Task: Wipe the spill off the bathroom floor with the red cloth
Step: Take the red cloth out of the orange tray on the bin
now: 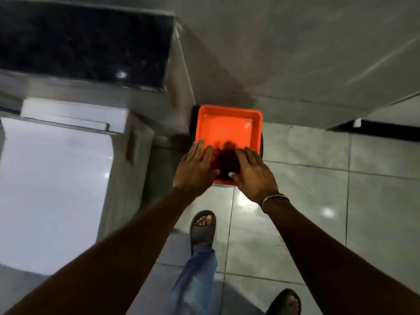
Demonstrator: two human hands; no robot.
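From the head view, both arms reached forward over an orange tray (228, 123) that sat on something near the wall corner, with a white toilet (52, 178) to the left. The left hand (195, 165) hung over the tray's near-left rim with fingers spread and flat, gripping nothing. The right hand (252, 172), a thin bracelet (273, 198) at its wrist, hovered over the near-right rim, also spread and empty. Between them, a dark patch inside the tray read mostly as the hands' shadow; whether the red cloth lay there could not be told, and no cloth showed clearly anywhere.

No distinct spill stood out on the glossy grey floor tiles (306, 189), only light reflections near the right wrist. Two sandalled feet stood on the tiles below.

As a judgement, a cloth of this kind would be light, soft and limp, likely clinging and heavier once wet. It would best be gathered in a bunch at its middle with a full-hand grasp, since a corner pinch would leave it dangling.
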